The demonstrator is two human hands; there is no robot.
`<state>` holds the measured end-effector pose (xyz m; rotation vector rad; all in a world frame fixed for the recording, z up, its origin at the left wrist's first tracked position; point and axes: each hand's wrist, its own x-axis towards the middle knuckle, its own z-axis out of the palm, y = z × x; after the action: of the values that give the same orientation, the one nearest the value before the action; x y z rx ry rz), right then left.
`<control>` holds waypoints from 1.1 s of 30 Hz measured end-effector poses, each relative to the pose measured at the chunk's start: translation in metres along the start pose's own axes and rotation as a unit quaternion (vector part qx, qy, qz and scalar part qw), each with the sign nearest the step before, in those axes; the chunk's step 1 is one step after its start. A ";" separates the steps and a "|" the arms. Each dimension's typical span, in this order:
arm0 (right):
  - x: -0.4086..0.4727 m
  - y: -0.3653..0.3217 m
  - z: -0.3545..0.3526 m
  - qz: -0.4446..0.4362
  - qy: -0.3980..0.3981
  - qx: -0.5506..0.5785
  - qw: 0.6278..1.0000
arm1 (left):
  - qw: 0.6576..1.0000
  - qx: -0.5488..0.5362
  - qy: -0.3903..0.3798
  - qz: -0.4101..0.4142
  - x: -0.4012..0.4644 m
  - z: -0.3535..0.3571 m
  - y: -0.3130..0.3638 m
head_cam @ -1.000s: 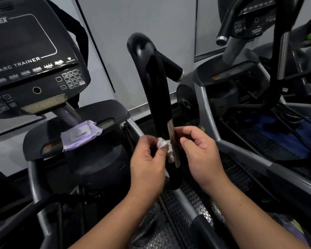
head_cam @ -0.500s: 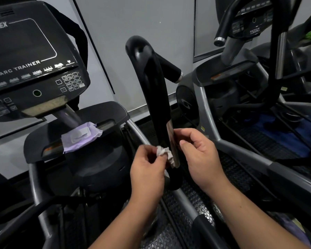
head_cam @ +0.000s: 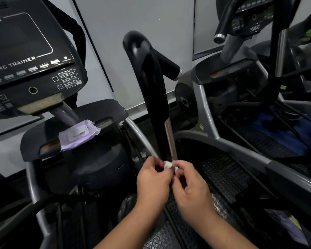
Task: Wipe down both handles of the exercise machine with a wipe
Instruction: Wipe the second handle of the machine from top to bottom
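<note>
- Left hand (head_cam: 153, 182): fingers curled, pinching a small crumpled white wipe (head_cam: 168, 164) at its fingertips.
- Right hand (head_cam: 192, 184): fingers curled, thumb and forefinger pinching the other side of the same wipe. Both hands hold it between them.
- Wipe sits at the bottom of the black handle (head_cam: 153, 90), against or just before the bare metal strip (head_cam: 170, 139) on the handle's lower part; actual contact with the metal cannot be told.
- Handle: upright, slightly tilted, rounded top, with a short side grip (head_cam: 169, 68) branching right and ending in a silver cap.
- Second handle of this machine: only a black curve shows behind the console (head_cam: 25, 56), upper left; mostly hidden.
- Console reads "ARC TRAINER", with a keypad at its lower right.
- Purple wipes pack (head_cam: 78, 134) lies flat on the tray (head_cam: 75, 115) below the console, white flap up, well apart from the hands.
- Ribbed foot pedal (head_cam: 221, 173) lies beneath and right of the hands.
- Another machine (head_cam: 250, 72) stands on the right, beside a grey wall (head_cam: 142, 18).
</note>
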<state>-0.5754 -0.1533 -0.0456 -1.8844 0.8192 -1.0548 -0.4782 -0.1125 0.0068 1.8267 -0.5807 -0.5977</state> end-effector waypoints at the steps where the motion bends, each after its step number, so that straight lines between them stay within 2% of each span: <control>1: -0.001 0.000 0.001 -0.012 -0.004 -0.001 1.000 | 1.000 -0.004 0.001 -0.001 0.001 0.000 0.001; 7: 0.009 0.005 0.004 -0.001 0.028 0.019 0.999 | 1.000 0.009 -0.027 0.011 0.000 -0.008 0.003; 11: 0.010 0.012 0.012 -0.042 0.040 -0.008 0.998 | 0.995 0.054 0.017 0.083 0.010 -0.014 0.016; 14: 0.008 0.021 0.015 0.023 0.065 0.030 0.997 | 0.985 0.103 -0.014 0.137 0.017 -0.014 0.042; 18: 0.008 0.017 0.018 0.042 0.080 0.046 0.995 | 0.987 0.091 -0.060 0.121 0.036 -0.010 0.057; 23: 0.016 0.023 0.019 0.132 0.102 0.079 0.983 | 0.983 0.088 -0.100 0.127 0.051 -0.010 0.058; 28: 0.017 0.028 0.016 0.199 0.088 0.141 0.966 | 0.980 0.084 -0.106 0.147 0.051 -0.011 0.055; 33: 0.025 0.030 0.014 0.227 0.098 0.156 0.956 | 0.980 0.072 -0.116 0.147 0.052 -0.012 0.054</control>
<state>-0.5560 -0.1833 -0.0675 -1.2600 1.0670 -1.0150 -0.4367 -0.1539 0.0556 1.7706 -1.0555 -0.5811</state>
